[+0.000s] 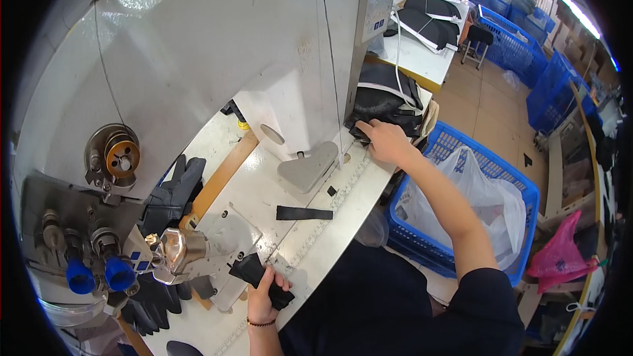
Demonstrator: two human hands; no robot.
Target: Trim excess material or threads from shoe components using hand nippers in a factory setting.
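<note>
Pinches a black fabric piece (pixel 246 269) in the left hand (pixel 262 295), thumb closed against curled fingers! Shows black on both sides of that grip, long axis slanting from ahead-left of the thumb back to near-right of the fingers. Has the right hand (pixel 388 142) out too, well ahead and to the right of the left grip, fingers down on the near edge of a dark stack (pixel 381 102) (pinching or merely resting there, impossible to tell with fingertips lost against black). And look between the two grips: a loose black strip (pixel 304 213), flat on the white tabletop (pixel 264 188), touching neither hand! Lies ahead and slightly right of the left grip, apparently closer to that one than to the right. Points its long axis crosswise, left to right, cutting across the line from grip to grip rather than running along it.
</note>
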